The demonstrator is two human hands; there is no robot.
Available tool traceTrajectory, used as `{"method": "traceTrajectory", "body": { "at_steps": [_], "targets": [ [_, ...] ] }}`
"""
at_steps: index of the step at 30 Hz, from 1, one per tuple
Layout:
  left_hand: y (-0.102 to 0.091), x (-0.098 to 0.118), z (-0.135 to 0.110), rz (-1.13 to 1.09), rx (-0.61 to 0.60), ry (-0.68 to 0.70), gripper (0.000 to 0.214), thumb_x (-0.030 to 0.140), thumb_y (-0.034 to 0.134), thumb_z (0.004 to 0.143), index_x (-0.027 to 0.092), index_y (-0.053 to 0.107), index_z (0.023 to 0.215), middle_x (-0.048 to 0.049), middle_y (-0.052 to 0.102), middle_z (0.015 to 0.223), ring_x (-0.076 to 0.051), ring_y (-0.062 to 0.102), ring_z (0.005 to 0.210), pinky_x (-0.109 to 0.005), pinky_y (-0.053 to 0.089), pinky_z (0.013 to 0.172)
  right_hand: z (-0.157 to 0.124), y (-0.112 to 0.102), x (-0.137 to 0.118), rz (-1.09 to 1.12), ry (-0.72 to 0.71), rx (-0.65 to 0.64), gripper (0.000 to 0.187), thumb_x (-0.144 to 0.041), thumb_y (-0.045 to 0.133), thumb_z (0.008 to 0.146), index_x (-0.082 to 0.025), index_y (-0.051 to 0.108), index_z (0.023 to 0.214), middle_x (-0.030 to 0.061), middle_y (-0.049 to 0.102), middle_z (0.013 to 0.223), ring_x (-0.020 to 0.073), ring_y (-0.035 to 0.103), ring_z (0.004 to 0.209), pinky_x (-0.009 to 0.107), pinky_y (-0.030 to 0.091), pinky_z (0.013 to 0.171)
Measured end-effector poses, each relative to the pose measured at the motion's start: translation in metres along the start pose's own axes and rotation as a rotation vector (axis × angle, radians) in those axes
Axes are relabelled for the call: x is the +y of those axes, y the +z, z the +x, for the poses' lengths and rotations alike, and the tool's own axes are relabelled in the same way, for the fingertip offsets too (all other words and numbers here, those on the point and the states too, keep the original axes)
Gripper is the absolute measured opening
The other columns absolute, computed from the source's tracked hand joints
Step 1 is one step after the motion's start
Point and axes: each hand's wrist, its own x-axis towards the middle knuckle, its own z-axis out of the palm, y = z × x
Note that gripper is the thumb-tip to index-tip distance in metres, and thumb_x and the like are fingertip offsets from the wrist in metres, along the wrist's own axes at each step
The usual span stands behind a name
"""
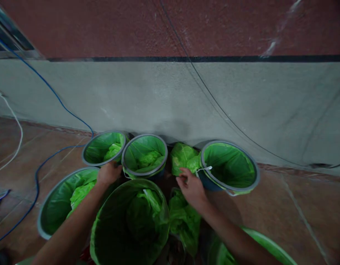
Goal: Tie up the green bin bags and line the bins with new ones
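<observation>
Below centre, a bag (183, 156) lies just above the nearer right hand (191, 187), fingers apart; left hand's (110, 173) grip unclear.

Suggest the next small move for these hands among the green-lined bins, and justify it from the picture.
Probably close the right hand gently on the green bundle just beyond its fingertips. The hand is right beside it, though contact is unclear; the bundle appears to sit between bins rather than inside one, and the right-hand bin near the wall shows no clear bundle within.
</observation>
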Motion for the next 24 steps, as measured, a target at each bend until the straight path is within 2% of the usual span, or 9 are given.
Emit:
{"method": "traceTrajectory", "body": {
  "at_steps": [2,3,6,9,12,16,21,24],
  "targets": [
    [-0.008,-0.008,0.001,-0.024,0.066,-0.044,0.047,0.037,0.051,0.084,0.008,0.058,0.121,-0.018,0.069,0.11,-0.033,0.064,0.105,-0.036,0.049,0.084,-0.013,-0.041,0.031,-0.273,-0.102,0.125,0.039,-0.029,0.049,0.088,-0.013,0.054,0.124,0.0117,0.066,0.114,0.0237,0.058,0.108,0.035,0.041,0.094],
    [-0.012,-0.01,0.002,-0.039,0.078,-0.069,0.053,0.036,0.052,0.084,0.007,0.052,0.128,-0.0198,0.066,0.117,-0.034,0.062,0.109,-0.037,0.048,0.087,-0.017,-0.06,0.048,-0.431,-0.108,0.123,0.04,-0.028,0.051,0.087,-0.014,0.055,0.124,0.012,0.065,0.116,0.0255,0.056,0.11,0.038,0.039,0.096],
    [-0.017,-0.006,0.003,-0.114,0.065,-0.089,0.057,0.033,0.051,0.085,0.003,0.047,0.133,-0.0232,0.059,0.128,-0.035,0.056,0.119,-0.039,0.046,0.095,-0.026,-0.103,0.099,-0.799,0.023,-0.049,0.041,-0.023,0.057,0.083,-0.015,0.057,0.123,0.0137,0.065,0.115,0.0291,0.056,0.109,0.042,0.039,0.092],
    [-0.013,0.01,-0.003,-0.155,0.034,-0.041,0.052,0.033,0.051,0.086,0.004,0.051,0.13,-0.022,0.06,0.128,-0.033,0.058,0.116,-0.039,0.046,0.095,-0.031,-0.124,0.138,-0.953,0.05,-0.214,0.03,-0.01,0.046,0.086,-0.014,0.064,0.11,0.0124,0.067,0.109,0.0266,0.059,0.105,0.04,0.037,0.093],
    [-0.007,0.028,-0.013,-0.151,0.056,0.051,0.052,0.035,0.052,0.084,0.007,0.054,0.128,-0.0186,0.066,0.118,-0.03,0.066,0.101,-0.037,0.051,0.087,-0.038,-0.135,0.158,-1.035,-0.005,-0.259,0.038,-0.001,0.037,0.086,-0.015,0.067,0.104,0.0113,0.068,0.109,0.026,0.059,0.105,0.037,0.038,0.091],
    [-0.004,0.046,-0.021,-0.163,0.067,0.125,0.054,0.039,0.052,0.081,0.01,0.056,0.127,-0.0131,0.07,0.107,-0.026,0.068,0.09,-0.033,0.052,0.081,-0.055,-0.142,0.164,-1.092,-0.02,-0.266,0.037,-0.003,0.038,0.087,-0.015,0.068,0.105,0.0123,0.068,0.108,0.0281,0.059,0.104,0.039,0.039,0.088],
    [-0.002,0.057,-0.029,-0.206,0.039,0.189,0.052,0.042,0.053,0.078,0.012,0.061,0.12,-0.0098,0.072,0.102,-0.025,0.068,0.087,-0.032,0.052,0.08,-0.064,-0.133,0.165,-1.037,0.024,-0.292,0.037,-0.003,0.038,0.087,-0.015,0.067,0.107,0.0121,0.067,0.107,0.0277,0.06,0.103,0.037,0.042,0.084],
    [0.003,0.06,-0.047,-0.254,0.003,0.224,0.055,0.045,0.051,0.077,0.012,0.06,0.12,-0.0111,0.071,0.107,-0.026,0.067,0.095,-0.034,0.051,0.086,-0.059,-0.124,0.168,-0.979,0.02,-0.288,0.036,-0.004,0.038,0.087,-0.015,0.066,0.106,0.0121,0.067,0.107,0.0269,0.061,0.101,0.036,0.043,0.083]
  ]
}}
